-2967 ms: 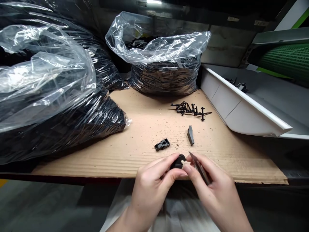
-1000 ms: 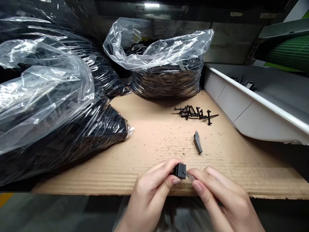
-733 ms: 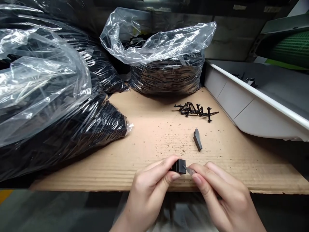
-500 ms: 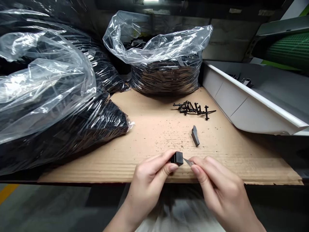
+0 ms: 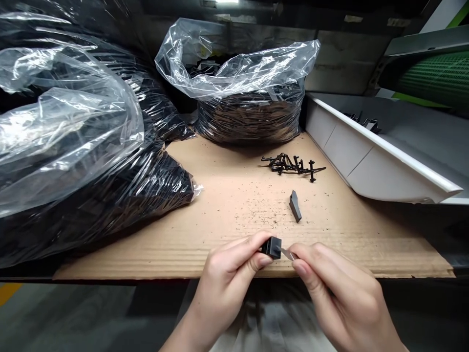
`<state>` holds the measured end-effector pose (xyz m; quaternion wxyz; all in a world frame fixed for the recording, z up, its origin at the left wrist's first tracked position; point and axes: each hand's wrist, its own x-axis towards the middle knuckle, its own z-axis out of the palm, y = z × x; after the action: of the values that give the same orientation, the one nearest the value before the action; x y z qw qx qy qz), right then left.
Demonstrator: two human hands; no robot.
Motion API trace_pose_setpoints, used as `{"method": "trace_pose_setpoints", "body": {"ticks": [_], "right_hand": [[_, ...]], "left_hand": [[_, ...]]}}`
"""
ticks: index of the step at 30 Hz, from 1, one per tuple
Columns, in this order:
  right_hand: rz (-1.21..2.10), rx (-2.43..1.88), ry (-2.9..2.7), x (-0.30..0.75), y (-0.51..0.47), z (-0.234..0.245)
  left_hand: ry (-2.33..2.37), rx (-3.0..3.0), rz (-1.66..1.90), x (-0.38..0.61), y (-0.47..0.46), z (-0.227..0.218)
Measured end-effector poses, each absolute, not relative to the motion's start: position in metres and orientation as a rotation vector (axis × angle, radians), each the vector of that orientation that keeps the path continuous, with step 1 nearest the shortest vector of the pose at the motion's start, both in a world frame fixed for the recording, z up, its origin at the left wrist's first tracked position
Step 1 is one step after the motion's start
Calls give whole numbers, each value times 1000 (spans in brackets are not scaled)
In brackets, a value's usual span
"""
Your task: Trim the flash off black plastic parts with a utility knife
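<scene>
My left hand pinches a small black plastic block between thumb and forefinger, above the front edge of the cardboard. In my right hand a thin, pointed metal blade is gripped, its tip at the block's right side; whether it touches cannot be made out. The blade's rear end is hidden by my fingers. Just beyond my hands lies a dark, elongated plastic piece. Farther back is a pile of thin black sprues.
Cardboard covers the surface, sprinkled with dark shavings. A large clear bag of black parts bulges at left, another bag stands at the back. On the right is a white tray holding some black parts; a green roller sits behind it.
Both hands have shifted slightly down and to the right with the block and the blade. The block is tilted a little differently.
</scene>
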<state>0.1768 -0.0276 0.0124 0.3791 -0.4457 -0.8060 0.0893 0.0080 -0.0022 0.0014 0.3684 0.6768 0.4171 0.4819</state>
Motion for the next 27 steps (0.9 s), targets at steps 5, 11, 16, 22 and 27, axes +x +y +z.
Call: {"method": "trace_pose_setpoints", "body": {"ticks": [5,11,16,22,27], "right_hand": [[202,-1169,-2075,174,-23,7],[78,-1282,-1895,187,-18,4],[548,-1322,-1751,185,-24,15],[742,-1349,-1729,172,-20,19],[1011,-1255,-1596,163,-12,13]], "left_hand": [[1064,1717,1250,7,-3,2],[1018,1714,1230,3,-6,1],[1085,1746,1212,4,-6,-2],[1046,1797,1199,5,-5,1],[1054,1920,1245,3,-5,-3]]}}
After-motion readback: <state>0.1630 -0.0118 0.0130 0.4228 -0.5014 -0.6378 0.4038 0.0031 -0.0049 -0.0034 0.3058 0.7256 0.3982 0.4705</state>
